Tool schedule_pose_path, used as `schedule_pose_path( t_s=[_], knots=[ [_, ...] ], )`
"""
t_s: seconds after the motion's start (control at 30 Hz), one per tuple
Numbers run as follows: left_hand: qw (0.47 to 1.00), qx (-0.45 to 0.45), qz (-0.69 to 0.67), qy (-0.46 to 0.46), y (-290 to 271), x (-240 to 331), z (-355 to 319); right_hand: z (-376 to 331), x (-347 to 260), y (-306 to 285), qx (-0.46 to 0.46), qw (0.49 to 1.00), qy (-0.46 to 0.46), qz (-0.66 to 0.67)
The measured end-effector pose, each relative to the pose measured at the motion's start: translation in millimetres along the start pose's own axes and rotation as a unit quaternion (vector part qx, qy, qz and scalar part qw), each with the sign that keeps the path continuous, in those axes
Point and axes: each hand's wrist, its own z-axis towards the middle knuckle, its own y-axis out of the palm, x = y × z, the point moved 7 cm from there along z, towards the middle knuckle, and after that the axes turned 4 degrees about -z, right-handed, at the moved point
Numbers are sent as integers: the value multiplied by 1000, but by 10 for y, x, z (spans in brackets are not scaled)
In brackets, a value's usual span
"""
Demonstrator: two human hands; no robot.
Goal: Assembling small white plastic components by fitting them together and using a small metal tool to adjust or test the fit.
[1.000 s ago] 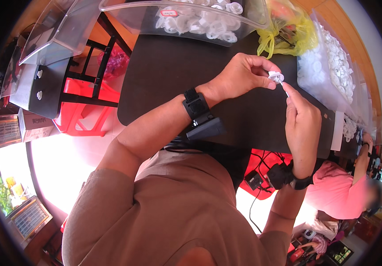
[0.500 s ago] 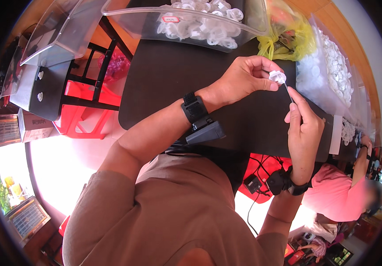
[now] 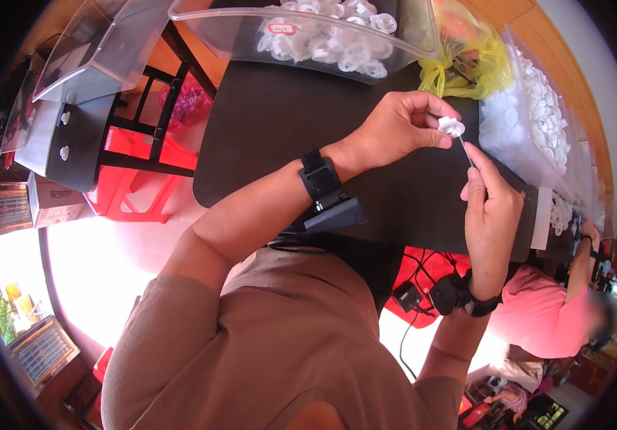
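Above the dark table, my left hand (image 3: pixel 402 129) pinches a small white plastic part (image 3: pixel 451 127) between thumb and fingers. The part has a round rim and a raised block on it. My right hand (image 3: pixel 493 201) is closed on a thin metal pick-like tool (image 3: pixel 467 151), thumb against forefinger. The tool's upper end meets the lower edge of the white part; its exact tip is too small to make out. Both hands are close together, just left of a clear bin (image 3: pixel 503 154) heaped with white pieces.
A clear tub (image 3: pixel 212 27) of white plastic parts stands at the table's far side. Beside it lies a yellow plastic bag (image 3: pixel 459 75). The dark table (image 3: pixel 273 122) runs beneath my arms. Red stools (image 3: pixel 133 204) stand at left; a person in pink (image 3: pixel 545 308) sits at right.
The white part has turned slightly in my left hand's fingers, so its raised block shows more. Both hands otherwise keep nearly the same place and grip.
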Motion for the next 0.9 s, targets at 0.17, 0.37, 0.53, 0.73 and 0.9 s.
schedule_pose_path(
  t_s=[0.17,0.37,0.53,0.73,0.9],
  knots=[
    [1000,0,5,1,-9,-13,-4,0,1,23,-8,1000,10,-8],
    [998,-14,54,-20,-11,-43,-27,5,16,30,-9,999,-25,-21],
    [1000,-7,22,-21,-2,-46,-23,2,16,26,-27,999,19,-40],
    [999,4,15,-28,-12,-38,-18,-3,-8,29,24,998,-24,-43],
    [999,5,21,-23,-26,-32,-14,7,-12,67,13,999,-13,-40]
  ],
)
